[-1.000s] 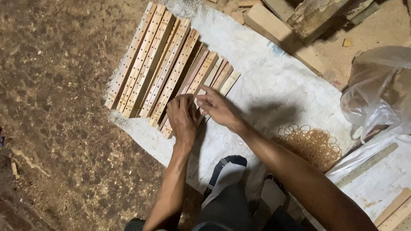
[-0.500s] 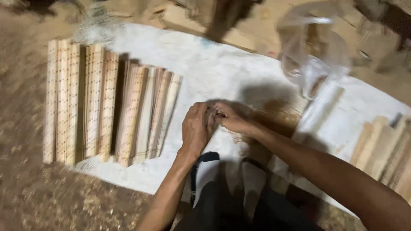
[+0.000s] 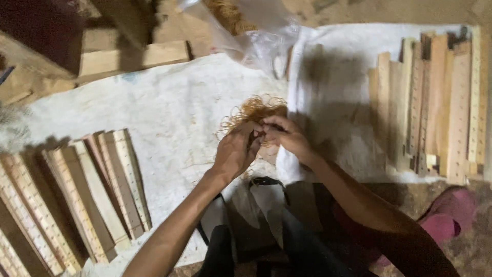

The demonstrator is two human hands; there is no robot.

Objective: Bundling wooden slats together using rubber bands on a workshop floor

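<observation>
Pinching together over the white sheet (image 3: 169,113), left hand (image 3: 237,151) and right hand (image 3: 287,136) are closed on a rubber band from the pile (image 3: 252,110) at twelve o'clock; overstretched, it may snap.

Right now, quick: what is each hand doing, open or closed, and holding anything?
Left hand: fingers curled at the pile of rubber bands; grip cannot be told.
Right hand: fingertips pinched together at the same pile; contents hidden.
</observation>
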